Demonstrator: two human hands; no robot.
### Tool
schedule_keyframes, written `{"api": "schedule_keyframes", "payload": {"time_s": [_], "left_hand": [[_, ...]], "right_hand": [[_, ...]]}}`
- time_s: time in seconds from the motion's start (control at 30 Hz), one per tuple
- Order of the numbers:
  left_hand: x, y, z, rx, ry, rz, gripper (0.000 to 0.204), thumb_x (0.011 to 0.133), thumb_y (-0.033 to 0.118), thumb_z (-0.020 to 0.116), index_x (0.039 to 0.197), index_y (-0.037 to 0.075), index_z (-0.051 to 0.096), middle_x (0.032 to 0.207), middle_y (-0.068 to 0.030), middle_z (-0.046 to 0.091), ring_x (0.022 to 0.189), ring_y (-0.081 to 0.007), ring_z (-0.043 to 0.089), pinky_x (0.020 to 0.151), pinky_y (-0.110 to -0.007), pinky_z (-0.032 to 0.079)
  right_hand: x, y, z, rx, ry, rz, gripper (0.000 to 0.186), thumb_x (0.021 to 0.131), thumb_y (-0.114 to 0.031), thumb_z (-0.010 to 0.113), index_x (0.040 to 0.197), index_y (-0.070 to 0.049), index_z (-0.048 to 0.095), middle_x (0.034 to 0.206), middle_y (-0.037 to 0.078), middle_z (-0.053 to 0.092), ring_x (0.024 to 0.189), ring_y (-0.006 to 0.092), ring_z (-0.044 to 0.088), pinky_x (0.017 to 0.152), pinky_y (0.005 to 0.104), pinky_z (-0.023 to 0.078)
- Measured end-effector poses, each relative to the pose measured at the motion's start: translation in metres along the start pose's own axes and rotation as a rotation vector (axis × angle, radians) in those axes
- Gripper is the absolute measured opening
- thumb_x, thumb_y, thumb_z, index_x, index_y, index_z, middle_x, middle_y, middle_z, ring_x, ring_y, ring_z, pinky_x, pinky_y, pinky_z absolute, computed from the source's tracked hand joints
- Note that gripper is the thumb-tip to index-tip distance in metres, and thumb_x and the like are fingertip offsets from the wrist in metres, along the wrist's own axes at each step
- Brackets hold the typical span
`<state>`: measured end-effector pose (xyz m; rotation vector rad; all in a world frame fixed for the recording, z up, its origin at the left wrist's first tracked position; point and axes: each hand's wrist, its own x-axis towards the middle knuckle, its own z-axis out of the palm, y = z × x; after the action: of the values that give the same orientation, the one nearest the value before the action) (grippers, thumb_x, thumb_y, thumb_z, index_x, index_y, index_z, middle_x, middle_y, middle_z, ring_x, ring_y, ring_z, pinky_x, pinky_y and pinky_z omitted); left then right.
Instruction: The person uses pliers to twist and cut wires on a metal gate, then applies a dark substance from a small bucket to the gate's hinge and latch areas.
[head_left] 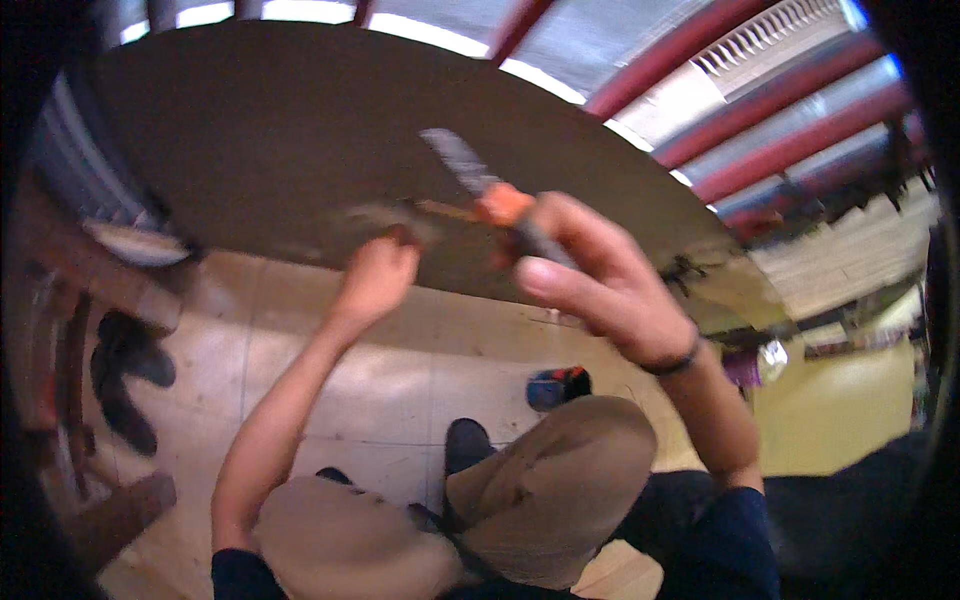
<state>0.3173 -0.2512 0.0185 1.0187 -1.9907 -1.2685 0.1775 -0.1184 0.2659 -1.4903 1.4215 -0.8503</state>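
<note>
My right hand (600, 285) is closed around the handle of a knife (462, 165) with a grey blade, an orange collar and a dark grip. The blade points up and left, over a large dark board (270, 130). My left hand (385, 270) is at the board's near edge, its fingers curled in and blurred; whatever they hold is hidden. Between the two hands a thin tan strip (445, 209) shows just above a pale smear (375, 215) on the board. I cannot tell whether the strip touches either hand.
Red bars (680, 55) run behind the board. On the tiled floor (350, 385) a dark tin (558, 388) stands near my knee. Dark shoes (130, 375) lie at the left beside wooden pieces (140, 510). A purple container (742, 367) is at the right, near a yellow surface (835, 400).
</note>
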Motion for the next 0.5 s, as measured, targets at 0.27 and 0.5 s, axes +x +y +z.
{"api": "schedule_keyframes", "payload": {"time_s": [0.27,0.5], "left_hand": [[-0.007,0.026,-0.010,-0.085,0.112,-0.052,0.032,0.094,0.024,0.047,0.097,-0.003,0.063,0.094,-0.0287,0.066,0.092,-0.0486,0.063,0.080,-0.053,0.049],[-0.011,0.039,0.004,-0.149,0.187,-0.070,0.031,0.093,0.023,0.050,0.091,-0.004,0.063,0.089,-0.0295,0.065,0.086,-0.0497,0.063,0.076,-0.054,0.048]], "right_hand": [[0.035,0.004,-0.003,-1.673,0.127,-0.494,0.029,0.077,-0.025,0.078,0.099,-0.013,0.062,0.098,0.010,0.052,0.090,0.0271,0.053,0.073,0.0404,0.041],[0.053,0.057,-0.006,-1.912,0.080,-0.660,0.013,0.085,-0.022,0.069,0.095,-0.018,0.062,0.087,0.002,0.049,0.082,0.0180,0.050,0.064,0.0343,0.036]]}}
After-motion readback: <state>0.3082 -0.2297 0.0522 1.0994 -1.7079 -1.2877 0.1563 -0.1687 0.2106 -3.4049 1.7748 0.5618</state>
